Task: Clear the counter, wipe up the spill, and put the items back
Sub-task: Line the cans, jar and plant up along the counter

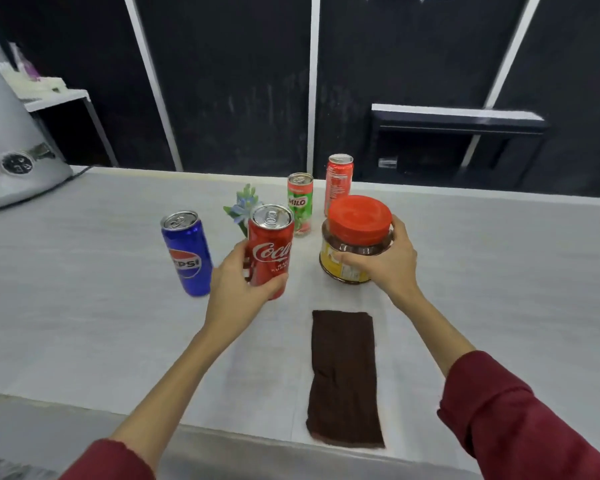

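Observation:
My left hand (238, 284) grips a red Coca-Cola can (271, 244) near the middle of the white counter (84, 289). My right hand (385, 261) wraps around a dark jar with a red lid (357, 223) and yellow label. A blue Pepsi can (186, 252) stands just left of my left hand. Behind stand a green Milo can (300, 204) and a taller red can (338, 183). A folded dark brown cloth (343, 379) lies flat near the counter's front edge, below the jar. No spill is visible to me.
A small blue-and-green artificial flower (244, 206) stands behind the Coca-Cola can. A silver appliance (11, 143) sits at the far left of the counter. Beyond the counter are a white shelf (56, 98) and a dark shelf (458, 119).

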### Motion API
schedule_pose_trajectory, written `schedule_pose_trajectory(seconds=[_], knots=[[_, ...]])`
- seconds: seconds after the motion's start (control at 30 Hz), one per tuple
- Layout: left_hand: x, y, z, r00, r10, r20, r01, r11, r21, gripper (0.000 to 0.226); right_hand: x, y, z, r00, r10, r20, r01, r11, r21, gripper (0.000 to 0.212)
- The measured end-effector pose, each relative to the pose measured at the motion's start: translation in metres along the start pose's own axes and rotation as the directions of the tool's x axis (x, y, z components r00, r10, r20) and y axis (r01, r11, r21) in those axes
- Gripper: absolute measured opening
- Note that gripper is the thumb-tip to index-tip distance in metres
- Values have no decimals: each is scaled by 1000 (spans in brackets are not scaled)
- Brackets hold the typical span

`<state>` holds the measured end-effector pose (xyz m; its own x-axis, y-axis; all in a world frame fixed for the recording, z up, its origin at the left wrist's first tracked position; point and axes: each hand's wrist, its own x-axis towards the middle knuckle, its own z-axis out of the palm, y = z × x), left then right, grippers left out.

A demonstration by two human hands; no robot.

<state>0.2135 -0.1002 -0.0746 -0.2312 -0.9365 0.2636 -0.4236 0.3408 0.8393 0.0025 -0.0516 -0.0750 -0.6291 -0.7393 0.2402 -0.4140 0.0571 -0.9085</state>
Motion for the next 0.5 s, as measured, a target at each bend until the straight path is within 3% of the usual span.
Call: schedule_pose_trajectory(seconds=[0.17,0.5], knots=[[43,41,96,995,59,86,-56,998,-29,71,63,34,-69,996,37,-84,-39,999,-26,101],[140,103,272,988,-23,155,42,991,-125,70,201,103,-142,989,47,-137,-49,999,-11,100]])
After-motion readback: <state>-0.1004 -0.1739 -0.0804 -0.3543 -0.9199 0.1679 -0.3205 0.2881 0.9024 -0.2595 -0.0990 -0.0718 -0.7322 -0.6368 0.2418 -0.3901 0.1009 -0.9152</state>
